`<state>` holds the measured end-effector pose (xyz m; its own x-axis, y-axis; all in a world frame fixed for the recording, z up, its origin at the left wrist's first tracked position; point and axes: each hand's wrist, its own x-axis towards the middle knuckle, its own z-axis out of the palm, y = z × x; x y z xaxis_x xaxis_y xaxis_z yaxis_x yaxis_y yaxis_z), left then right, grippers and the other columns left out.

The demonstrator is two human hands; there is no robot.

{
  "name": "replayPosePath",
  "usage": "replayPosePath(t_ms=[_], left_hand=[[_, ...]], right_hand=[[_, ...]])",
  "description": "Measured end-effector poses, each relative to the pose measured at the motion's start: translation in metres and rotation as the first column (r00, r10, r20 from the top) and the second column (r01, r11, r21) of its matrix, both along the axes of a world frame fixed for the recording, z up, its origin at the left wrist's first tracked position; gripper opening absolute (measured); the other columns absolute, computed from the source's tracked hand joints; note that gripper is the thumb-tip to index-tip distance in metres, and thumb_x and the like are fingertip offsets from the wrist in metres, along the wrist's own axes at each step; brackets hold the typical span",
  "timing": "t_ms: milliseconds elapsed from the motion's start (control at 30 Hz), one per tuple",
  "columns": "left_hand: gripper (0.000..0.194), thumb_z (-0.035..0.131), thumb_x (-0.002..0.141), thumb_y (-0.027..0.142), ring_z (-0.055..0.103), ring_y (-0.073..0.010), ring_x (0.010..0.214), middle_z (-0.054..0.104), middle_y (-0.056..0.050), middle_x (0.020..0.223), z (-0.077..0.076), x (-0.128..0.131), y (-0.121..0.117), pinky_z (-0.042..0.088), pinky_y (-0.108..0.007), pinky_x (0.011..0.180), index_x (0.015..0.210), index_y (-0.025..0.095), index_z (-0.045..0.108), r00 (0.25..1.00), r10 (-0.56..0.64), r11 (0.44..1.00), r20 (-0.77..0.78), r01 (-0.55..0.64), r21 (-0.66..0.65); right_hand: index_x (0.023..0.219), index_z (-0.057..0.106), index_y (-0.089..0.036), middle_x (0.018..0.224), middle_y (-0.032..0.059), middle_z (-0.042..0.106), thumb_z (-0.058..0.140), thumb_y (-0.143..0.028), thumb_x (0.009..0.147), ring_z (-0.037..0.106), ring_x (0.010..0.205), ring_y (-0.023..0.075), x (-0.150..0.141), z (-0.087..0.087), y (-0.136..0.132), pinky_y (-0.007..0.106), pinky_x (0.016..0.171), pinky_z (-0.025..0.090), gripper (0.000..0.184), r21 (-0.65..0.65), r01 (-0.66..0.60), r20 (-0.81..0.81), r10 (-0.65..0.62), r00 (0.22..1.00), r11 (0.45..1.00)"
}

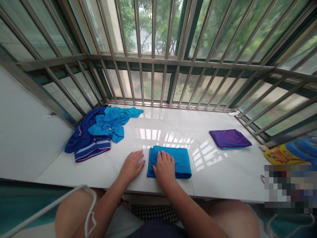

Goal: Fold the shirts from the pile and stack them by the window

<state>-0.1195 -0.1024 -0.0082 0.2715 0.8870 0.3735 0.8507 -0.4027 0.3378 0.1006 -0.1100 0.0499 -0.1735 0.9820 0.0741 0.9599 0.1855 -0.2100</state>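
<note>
A folded blue garment (178,161) lies on the white windowsill (160,132) right in front of me. My right hand (164,167) rests flat on the garment's left part, fingers spread. Just to the left of the garment, my left hand (132,164) lies flat on the bare sill, fingers stretched out and holding nothing. A folded purple garment (229,138) sits further right on the sill. At the far left lies a loose heap: a light blue shirt (112,121) on top of a navy striped shirt (85,142).
Metal window bars (153,56) fence the sill at the back and both sides. A white wire hanger (86,211) hangs over my left knee. A yellow and blue cushion (289,152) sits at the right edge, with a blurred patch below it.
</note>
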Motion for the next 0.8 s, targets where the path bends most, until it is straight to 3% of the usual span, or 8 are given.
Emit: replayPosePath(t_ms=[67,167,300,367,467,633,733,800], left_hand=[[0.031,0.060,0.105,0.037,0.070,-0.0317,0.134,0.072,-0.013,0.148,0.000,0.000,0.000,0.052,-0.058,0.121,0.129,0.022,0.074,1.000,0.002,1.000,0.008,-0.001,-0.005],[0.031,0.060,0.105,0.037,0.069,-0.0319,0.135,0.072,-0.013,0.148,0.001,0.000,0.000,0.051,-0.059,0.121,0.129,0.022,0.074,1.000,0.005,1.000,0.017,-0.004,-0.014],[0.033,0.059,0.105,0.039,0.069,-0.0321,0.135,0.072,-0.013,0.148,0.004,0.001,-0.001,0.051,-0.059,0.121,0.129,0.023,0.075,0.999,0.012,0.999,0.030,-0.011,-0.030],[0.034,0.058,0.105,0.040,0.069,-0.0320,0.136,0.072,-0.013,0.148,0.006,0.001,-0.001,0.051,-0.059,0.121,0.129,0.023,0.075,0.999,0.007,0.999,0.032,-0.005,-0.042],[0.034,0.056,0.106,0.038,0.068,-0.0314,0.136,0.072,-0.012,0.148,0.007,0.001,-0.001,0.050,-0.059,0.122,0.130,0.024,0.076,0.999,0.001,0.999,0.039,0.001,-0.045],[0.036,0.052,0.107,0.036,0.068,-0.0303,0.138,0.072,-0.012,0.149,0.004,0.000,-0.001,0.049,-0.059,0.123,0.131,0.025,0.076,0.999,-0.005,0.999,0.050,0.007,-0.039],[0.037,0.052,0.108,0.038,0.068,-0.0306,0.138,0.072,-0.012,0.149,0.002,-0.002,0.000,0.050,-0.059,0.123,0.132,0.025,0.076,0.999,-0.008,0.999,0.052,0.010,-0.045],[0.037,0.051,0.108,0.039,0.068,-0.0312,0.137,0.073,-0.012,0.148,0.000,-0.003,0.001,0.050,-0.059,0.123,0.131,0.024,0.077,0.999,-0.006,0.999,0.054,0.008,-0.041]], right_hand=[[0.152,0.065,-0.017,0.160,0.0198,0.060,0.063,-0.030,0.104,0.056,0.146,0.0377,0.013,-0.009,0.007,0.058,0.123,0.041,0.049,-0.034,-0.023,-0.038,0.022,0.999,0.999],[0.146,0.071,-0.020,0.148,0.0137,0.072,0.045,-0.028,0.111,0.067,0.137,0.0297,0.030,-0.015,0.017,0.049,0.121,0.047,0.044,-0.026,-0.008,-0.157,0.004,0.988,1.000],[0.153,0.066,-0.022,0.142,0.0110,0.075,0.036,-0.034,0.115,0.071,0.131,0.0268,0.039,-0.004,0.018,0.045,0.119,0.052,0.050,0.083,0.104,-0.296,-0.075,0.952,0.991],[0.155,0.065,-0.022,0.152,0.0109,0.069,0.037,-0.030,0.115,0.065,0.141,0.0266,0.032,0.000,0.012,0.049,0.126,0.045,0.049,0.133,-0.006,-0.287,0.045,0.957,0.991],[0.156,0.063,-0.020,0.165,0.0136,0.056,0.048,-0.032,0.113,0.050,0.156,0.0309,0.014,-0.006,-0.002,0.057,0.132,0.035,0.047,0.067,-0.247,-0.188,0.255,0.948,0.967],[0.172,0.040,-0.017,0.181,0.0195,0.020,0.069,-0.070,0.097,0.017,0.168,0.0460,-0.003,-0.023,-0.023,0.079,0.131,0.011,0.096,-0.031,-0.368,-0.115,0.363,0.925,0.929],[0.174,0.034,-0.015,0.181,0.0203,0.019,0.070,-0.075,0.093,0.018,0.168,0.0460,0.004,-0.022,-0.036,0.078,0.131,0.010,0.107,-0.048,-0.424,-0.123,0.416,0.901,0.904],[0.176,0.027,-0.015,0.181,0.0190,0.021,0.070,-0.073,0.094,0.020,0.168,0.0442,0.013,-0.023,-0.050,0.075,0.132,0.013,0.110,-0.033,-0.526,-0.127,0.519,0.845,0.850]])
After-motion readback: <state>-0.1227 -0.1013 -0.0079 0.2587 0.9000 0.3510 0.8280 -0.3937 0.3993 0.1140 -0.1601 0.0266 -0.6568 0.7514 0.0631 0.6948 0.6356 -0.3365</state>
